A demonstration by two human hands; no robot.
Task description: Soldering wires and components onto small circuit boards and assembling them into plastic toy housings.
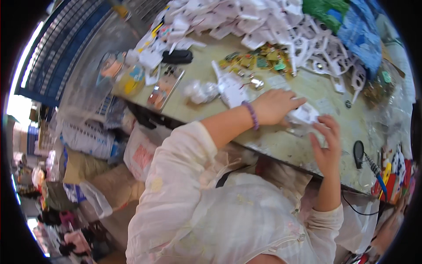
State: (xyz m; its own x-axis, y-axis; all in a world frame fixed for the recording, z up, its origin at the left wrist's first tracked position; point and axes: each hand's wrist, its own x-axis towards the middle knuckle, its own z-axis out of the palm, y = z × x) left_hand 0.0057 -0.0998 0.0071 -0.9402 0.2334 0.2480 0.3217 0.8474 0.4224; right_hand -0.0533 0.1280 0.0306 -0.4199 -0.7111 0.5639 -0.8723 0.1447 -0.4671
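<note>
A small white plastic housing (304, 115) is on the tabletop in front of me, between my two hands. My left hand (274, 107), with a purple bead bracelet at the wrist, grips its left side, with the fingers closed and partly hidden. To the right of it, my right hand (329, 143) is open, thumb and fingers apart, the fingertips close to the housing's edge. Whether they touch it I cannot tell. Clear plastic film seems to lie beneath the housing. Another white housing (231, 89) with a handle rests left of my left hand, next to a crumpled clear plastic bag (201, 91).
A large heap of white plastic housings (246, 17) covers the table's far side. Before it lie small wired circuit boards (263, 59). A black case (177, 56) is at the left. A blue-handled tool with a metal coil (379, 176) sits at the right edge, its cable hanging down.
</note>
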